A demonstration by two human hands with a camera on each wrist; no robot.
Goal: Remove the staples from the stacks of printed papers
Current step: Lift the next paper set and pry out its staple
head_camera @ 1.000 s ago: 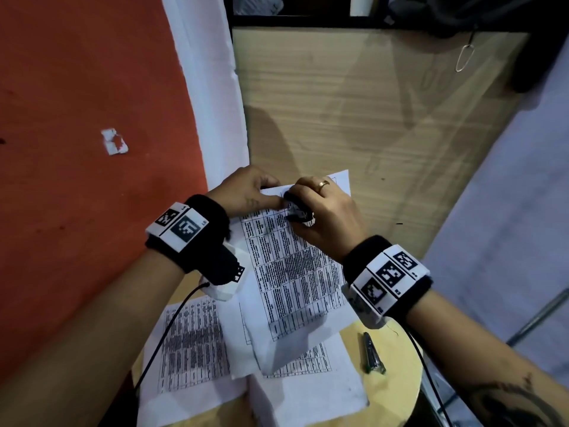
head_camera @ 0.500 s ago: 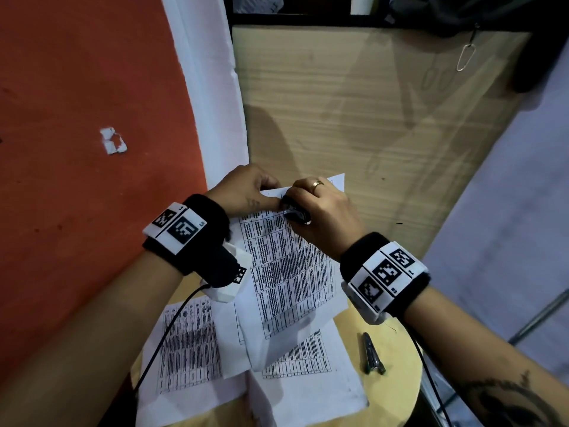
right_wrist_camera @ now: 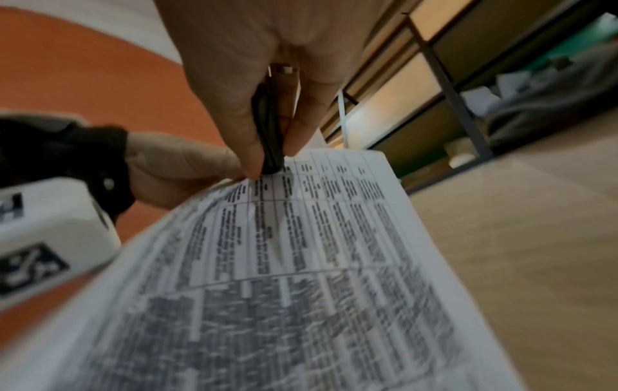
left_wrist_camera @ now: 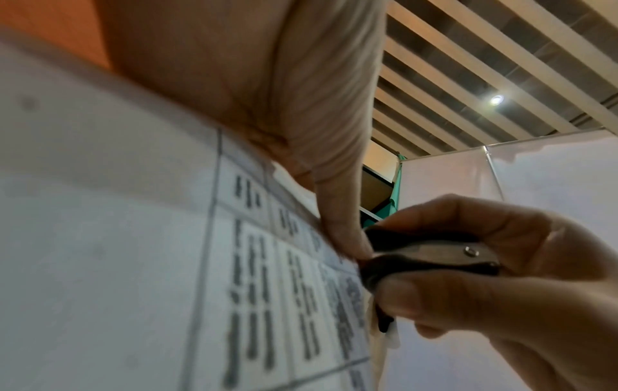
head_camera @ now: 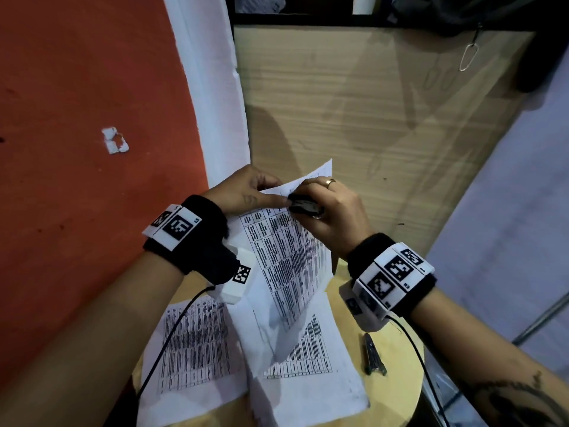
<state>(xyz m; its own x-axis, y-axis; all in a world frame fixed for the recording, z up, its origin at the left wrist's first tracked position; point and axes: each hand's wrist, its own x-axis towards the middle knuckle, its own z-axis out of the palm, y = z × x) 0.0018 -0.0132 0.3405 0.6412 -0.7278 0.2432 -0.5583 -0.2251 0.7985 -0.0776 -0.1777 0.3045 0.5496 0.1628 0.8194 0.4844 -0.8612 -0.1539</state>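
The stack point(head_camera: 289, 257) is lifted off the table point(head_camera: 397, 396) and tilted up toward the person, its printed table facing them, so the top edge is free to be worked from both sides. The staple itself cannot be seen; it is presumably under the tool at the top edge.

The left hand point(head_camera: 243, 192) pinches that top edge, thumb on the printed face and fingers curled behind, right beside the remover point(left_wrist_camera: 431, 256). That placement looks meant to stiffen the paper close to the staple so the sheets neither bend nor tear when the tool pulls.

The right hand point(head_camera: 332, 211) is clamped on the remover, thumb point(left_wrist_camera: 444, 301) below and a finger above squeezing its two black grips together. Its nose meets the page at the top row of the table, touching the left thumb tip. The squeezed hold suggests the claws are biting under the staple, so the pull is probably in hand rather than finished.

Below, two more stacks lie flat on the round table: one to the left point(head_camera: 197, 343), one in the middle point(head_camera: 308, 383) partly under the lifted stack's lower corner. Whether they are stapled cannot be told. A small dark tool point(head_camera: 374, 354) lies to the right, well apart from the hands. An orange wall point(head_camera: 86, 103) and a wooden panel point(head_camera: 369, 118) stand behind.
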